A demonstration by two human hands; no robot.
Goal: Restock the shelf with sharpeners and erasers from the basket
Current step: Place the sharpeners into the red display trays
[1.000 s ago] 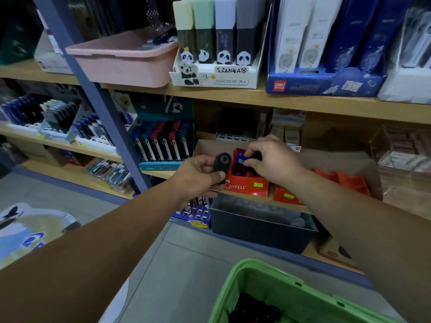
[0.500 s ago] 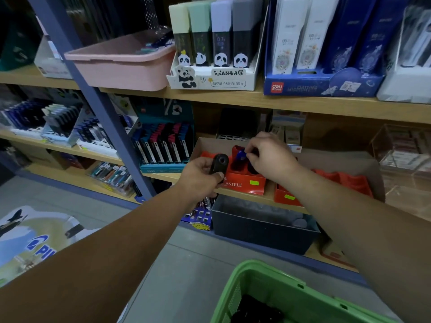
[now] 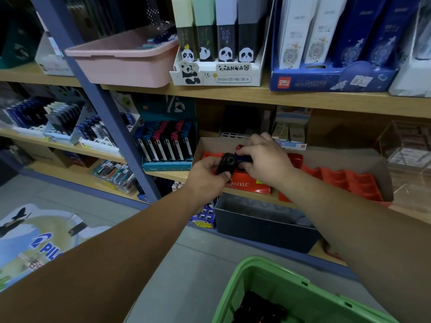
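My left hand [image 3: 205,179] grips a black sharpener [image 3: 225,164] with a round hole, held in front of the red display box [image 3: 250,184] on the middle shelf. My right hand [image 3: 265,158] pinches a blue sharpener [image 3: 241,157] over the red slotted tray inside that box. A second red tray [image 3: 345,180] lies to the right in the same cardboard carton [image 3: 373,166]. The green basket [image 3: 286,290] sits at the bottom, with dark items [image 3: 258,308] inside.
A blue shelf upright [image 3: 100,101] runs diagonally on the left. The upper shelf carries a pink tub [image 3: 123,59], a panda pencil box [image 3: 221,73] and a blue box [image 3: 331,78]. A dark bin [image 3: 263,227] stands on the bottom shelf. A poster [image 3: 35,243] lies on the floor.
My left hand has brought the black sharpener closer to my right hand and the red box. My right hand stays over the tray with the blue sharpener.
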